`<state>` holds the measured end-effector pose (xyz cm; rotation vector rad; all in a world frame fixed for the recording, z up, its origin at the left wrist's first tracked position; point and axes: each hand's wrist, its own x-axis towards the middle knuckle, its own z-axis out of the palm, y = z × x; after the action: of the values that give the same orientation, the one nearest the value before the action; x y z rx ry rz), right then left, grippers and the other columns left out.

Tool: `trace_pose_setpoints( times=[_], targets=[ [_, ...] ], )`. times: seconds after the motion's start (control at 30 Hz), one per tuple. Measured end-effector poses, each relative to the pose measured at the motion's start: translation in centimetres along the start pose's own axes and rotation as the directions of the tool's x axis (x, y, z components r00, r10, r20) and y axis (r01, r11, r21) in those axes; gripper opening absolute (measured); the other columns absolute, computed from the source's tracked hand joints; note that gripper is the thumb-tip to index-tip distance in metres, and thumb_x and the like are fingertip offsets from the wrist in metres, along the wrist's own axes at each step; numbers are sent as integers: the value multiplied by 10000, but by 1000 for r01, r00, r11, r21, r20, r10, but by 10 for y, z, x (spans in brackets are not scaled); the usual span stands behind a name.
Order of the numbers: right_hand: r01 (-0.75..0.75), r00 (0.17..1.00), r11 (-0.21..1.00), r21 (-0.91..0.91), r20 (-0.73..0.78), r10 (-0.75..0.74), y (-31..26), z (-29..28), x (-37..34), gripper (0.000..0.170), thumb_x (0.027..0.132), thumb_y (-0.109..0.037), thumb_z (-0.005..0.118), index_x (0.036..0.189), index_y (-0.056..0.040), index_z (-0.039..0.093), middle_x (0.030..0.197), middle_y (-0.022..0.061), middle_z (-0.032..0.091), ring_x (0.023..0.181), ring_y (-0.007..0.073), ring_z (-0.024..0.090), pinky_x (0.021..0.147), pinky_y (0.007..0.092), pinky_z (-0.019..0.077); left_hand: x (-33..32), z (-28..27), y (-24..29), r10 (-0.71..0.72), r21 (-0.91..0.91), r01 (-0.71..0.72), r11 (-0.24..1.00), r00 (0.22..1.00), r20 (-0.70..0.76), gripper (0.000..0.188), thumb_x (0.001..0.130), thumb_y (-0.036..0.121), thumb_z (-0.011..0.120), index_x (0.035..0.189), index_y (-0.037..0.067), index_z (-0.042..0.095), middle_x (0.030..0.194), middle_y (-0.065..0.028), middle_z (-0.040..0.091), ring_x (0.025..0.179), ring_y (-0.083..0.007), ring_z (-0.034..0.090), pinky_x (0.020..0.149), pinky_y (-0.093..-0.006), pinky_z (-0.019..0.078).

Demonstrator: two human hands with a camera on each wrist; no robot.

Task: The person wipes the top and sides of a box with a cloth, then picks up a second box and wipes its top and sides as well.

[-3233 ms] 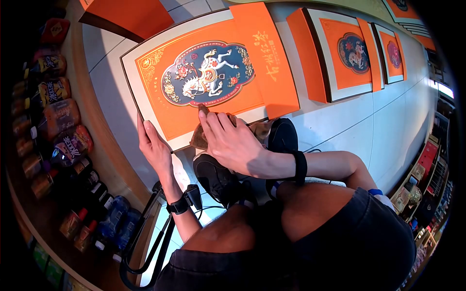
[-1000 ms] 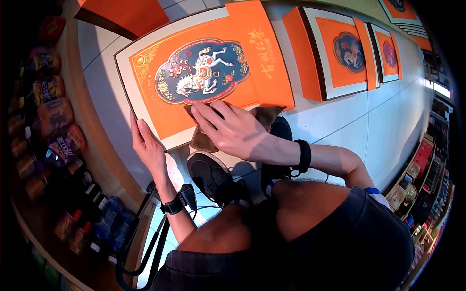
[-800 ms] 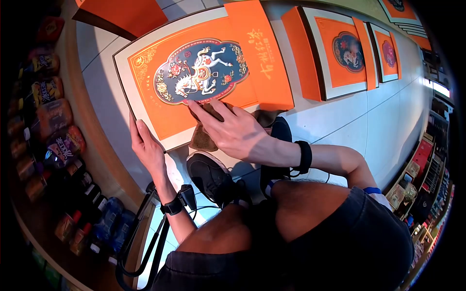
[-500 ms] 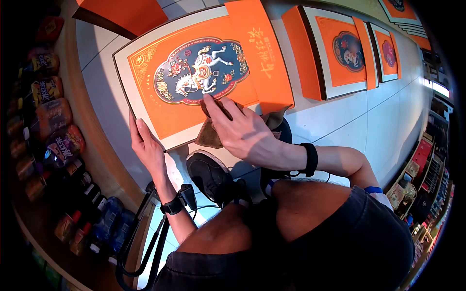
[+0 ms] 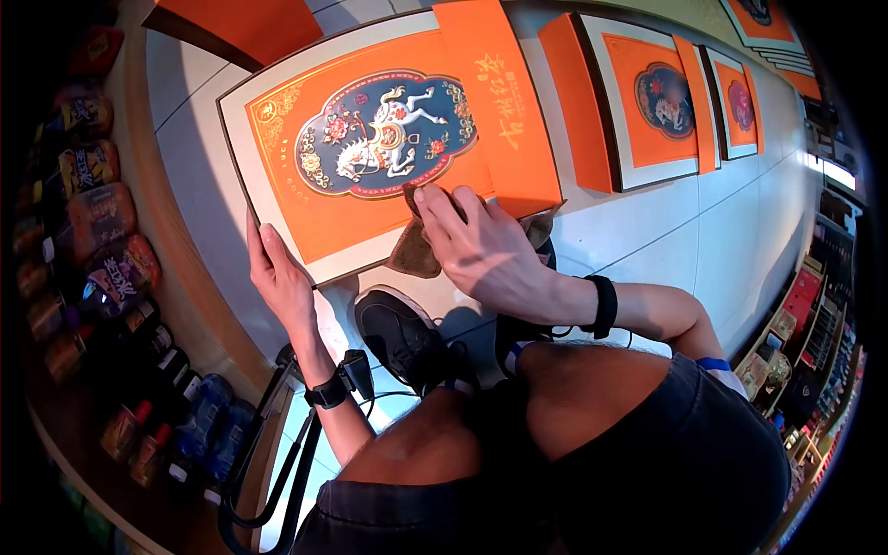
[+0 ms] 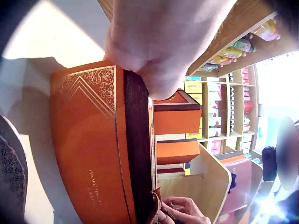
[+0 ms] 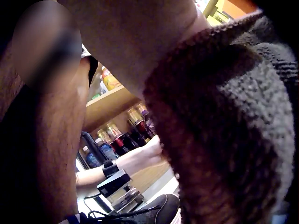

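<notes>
A large orange gift box (image 5: 342, 227) with a white horse on a dark blue panel lies before me, gold characters on its orange band. My left hand (image 5: 285, 287) rests with straight fingers against the box's near left corner; the left wrist view shows this hand (image 6: 161, 46) over the dark rim and orange side wall. Bunched under my right hand (image 5: 490, 254) is a brown cloth (image 5: 413, 255), gripped by curled fingers and pressed on the lid's near edge below the panel. Its fuzzy weave fills much of the right wrist view as a cloth (image 7: 224, 140).
Two similar orange boxes stand to the right, the nearer box (image 5: 601, 111) beside mine. Another orange box (image 5: 240, 28) is at the upper left. A wooden shelf (image 5: 208, 305) with bottles runs along the left. Near my feet is a black shoe (image 5: 398, 333).
Over the last second my right hand has slid the cloth rightward along the lid's near edge, after a short move left. My left hand has stayed at the corner.
</notes>
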<state>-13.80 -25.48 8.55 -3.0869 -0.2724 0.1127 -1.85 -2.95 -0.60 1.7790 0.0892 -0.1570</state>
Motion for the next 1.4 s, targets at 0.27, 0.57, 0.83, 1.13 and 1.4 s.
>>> trace_pose_setpoints(
  times=[0.27,0.57,0.83,1.13,1.4],
  targets=[
    [23,1000,999,-33,-8,-24,5,0,-6,473,889,-164,674,1258,121,603,1235,134,577,952,233,534,688,298,527,0,2,0,4,-6,-4,1000,1000,-18,488,1110,221,483,1516,-46,430,1010,33,606,710,8,375,589,-162,318],
    [127,992,992,7,-13,-127,14,-5,-17,369,753,-124,666,1017,132,697,1241,211,540,1029,277,536,681,301,551,1,3,0,42,35,-41,999,999,-14,490,1112,223,479,1515,-50,427,1107,10,622,734,9,399,610,-155,347],
    [235,965,971,42,113,-239,21,-16,-25,471,790,-112,640,1191,135,645,1216,133,539,1002,235,524,743,284,540,1,1,-1,26,56,-26,998,1000,-14,493,1112,226,476,1514,-55,425,1225,-29,636,750,4,416,641,-154,379],
    [296,928,924,242,157,-338,32,-32,-27,447,746,-135,677,1132,89,645,1177,119,565,1047,253,548,730,294,563,0,0,1,-19,69,18,997,1000,7,500,1116,251,471,1499,-69,438,1413,-121,586,1206,-114,553,1010,-241,443],
    [64,996,951,304,46,-82,48,-48,-20,397,789,-168,741,1167,-63,682,1155,46,619,1025,248,596,679,342,576,1,-1,-3,-28,38,28,999,1000,4,492,1116,248,470,1492,-69,450,1384,-118,607,1173,-112,562,997,-242,446]
  ],
)
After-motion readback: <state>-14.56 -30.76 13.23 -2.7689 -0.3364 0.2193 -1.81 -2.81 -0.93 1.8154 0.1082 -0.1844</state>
